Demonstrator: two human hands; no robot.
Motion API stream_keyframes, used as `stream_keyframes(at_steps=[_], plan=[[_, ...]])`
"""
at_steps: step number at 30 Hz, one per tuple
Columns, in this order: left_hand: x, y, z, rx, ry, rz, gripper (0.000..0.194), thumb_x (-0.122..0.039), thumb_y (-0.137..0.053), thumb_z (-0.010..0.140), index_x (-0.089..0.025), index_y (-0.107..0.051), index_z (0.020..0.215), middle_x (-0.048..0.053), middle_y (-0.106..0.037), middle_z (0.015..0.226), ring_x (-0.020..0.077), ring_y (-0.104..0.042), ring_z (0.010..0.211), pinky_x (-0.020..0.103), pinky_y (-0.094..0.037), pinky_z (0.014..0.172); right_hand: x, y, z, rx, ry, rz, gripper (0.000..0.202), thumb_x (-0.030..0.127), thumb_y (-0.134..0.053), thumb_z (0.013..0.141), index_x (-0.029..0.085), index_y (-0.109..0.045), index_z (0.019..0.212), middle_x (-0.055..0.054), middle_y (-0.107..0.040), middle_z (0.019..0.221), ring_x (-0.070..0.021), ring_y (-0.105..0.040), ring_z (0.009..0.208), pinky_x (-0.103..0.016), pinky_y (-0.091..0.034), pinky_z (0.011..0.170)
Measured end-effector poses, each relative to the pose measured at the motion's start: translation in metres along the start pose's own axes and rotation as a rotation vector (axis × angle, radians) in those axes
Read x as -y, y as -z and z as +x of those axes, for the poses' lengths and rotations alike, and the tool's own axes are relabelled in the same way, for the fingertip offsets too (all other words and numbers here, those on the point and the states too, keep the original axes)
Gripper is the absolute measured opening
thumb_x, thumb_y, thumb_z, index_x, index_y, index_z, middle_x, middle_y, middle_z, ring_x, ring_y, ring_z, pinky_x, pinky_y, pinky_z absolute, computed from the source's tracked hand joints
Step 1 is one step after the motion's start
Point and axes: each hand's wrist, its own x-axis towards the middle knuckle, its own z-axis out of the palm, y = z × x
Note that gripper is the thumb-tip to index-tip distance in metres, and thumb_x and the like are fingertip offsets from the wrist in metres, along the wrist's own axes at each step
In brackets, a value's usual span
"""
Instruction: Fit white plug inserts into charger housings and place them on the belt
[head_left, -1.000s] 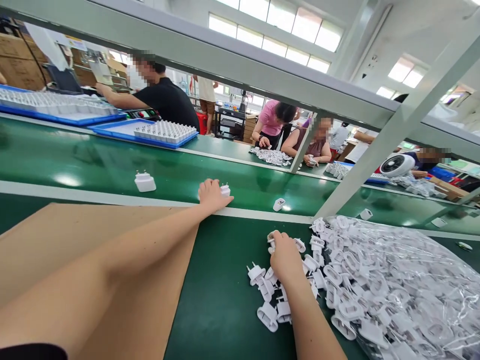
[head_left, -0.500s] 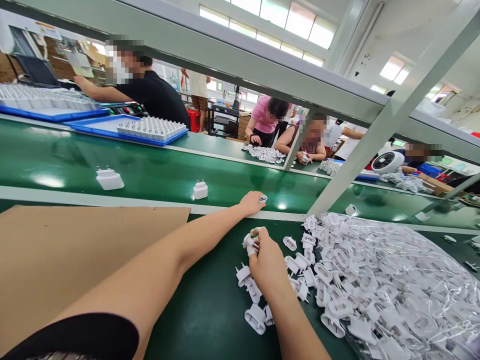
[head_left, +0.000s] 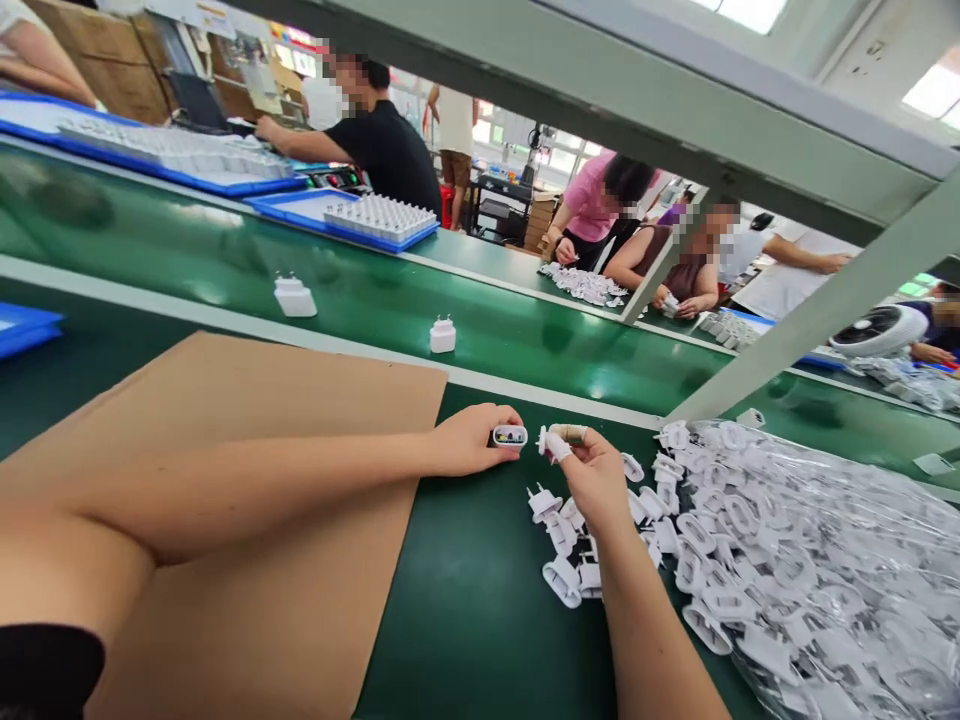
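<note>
With the left hand [head_left: 472,440] as the clock's centre: half a second ago that hand is out at the belt [head_left: 360,315]; now it is back over the bench [head_left: 450,640], thumb and fingers clamped round a white housing [head_left: 510,437], whose hollow end shows parts inside; at 3 o'clock, just beside but apart, the right hand [head_left: 600,475] pinches a small white cap [head_left: 542,440] between thumb and covered fingertips, which hide much of it; so the 2 pieces now sit near each other, seemingly ready to be matched.

Containers, left to right: at 9 o'clock a cut-off blue tray [head_left: 26,330], contents not visible; at 10, beyond the belt, a long blue tray [head_left: 37,115] bears packed rows of white pieces; at 11, a shorter blue tray [head_left: 289,205] has its block of pronged adapters [head_left: 379,220] gathered at the right, its left part bare; between 3 and 4, a clear bag [head_left: 862,480] is heaped with white caps; near its left edge, at 4 to 5, loose caps [head_left: 561,580] lie on the bench.
</note>
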Motion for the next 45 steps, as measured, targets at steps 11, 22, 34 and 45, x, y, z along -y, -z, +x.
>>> stream_keyframes(at_steps=[11, 22, 34, 45], plan=[[0.010, -0.015, -0.033, -0.088, -0.029, -0.243, 0.063, -0.046, -0.091, 0.067, -0.022, -0.064, 0.118, 0.008, -0.064, 0.115, 0.0266, -0.059, 0.109, 0.041, -0.052, 0.095, 0.016, -0.008, -0.015, 0.079, -0.157, 0.085, 0.046, 0.034, -0.088, 0.063, 0.020, -0.071, 0.103, -0.008, -0.077, 0.103, -0.0219, -0.072, 0.094, -0.039, -0.059, 0.087], [-0.002, -0.002, -0.038, -0.009, -0.083, -0.200, 0.068, -0.045, -0.091, 0.061, -0.022, -0.060, 0.117, 0.008, -0.059, 0.122, 0.0308, -0.052, 0.118, 0.047, -0.046, 0.105, 0.019, -0.013, -0.022, 0.119, -0.174, 0.072, 0.048, 0.031, -0.092, 0.065, 0.025, -0.074, 0.109, -0.005, -0.077, 0.104, -0.0213, -0.071, 0.098, -0.040, -0.055, 0.098], [0.005, -0.002, -0.033, 0.010, -0.010, -0.453, 0.060, -0.025, -0.082, 0.069, -0.021, -0.062, 0.125, 0.008, -0.065, 0.123, 0.0233, -0.064, 0.107, 0.036, -0.053, 0.095, 0.023, -0.009, -0.024, 0.226, -0.051, -0.025, 0.022, 0.035, -0.082, 0.079, 0.024, -0.074, 0.097, -0.006, -0.076, 0.102, -0.0196, -0.069, 0.093, -0.037, -0.057, 0.089], [0.008, -0.002, -0.030, 0.109, 0.012, -0.529, 0.033, -0.034, -0.082, 0.074, -0.018, -0.071, 0.101, 0.004, -0.069, 0.100, 0.0183, -0.064, 0.091, 0.030, -0.051, 0.084, 0.023, -0.004, -0.029, 0.194, 0.243, -0.458, 0.022, 0.023, -0.071, 0.087, 0.026, -0.071, 0.109, -0.006, -0.075, 0.108, -0.0214, -0.069, 0.098, -0.040, -0.056, 0.091]])
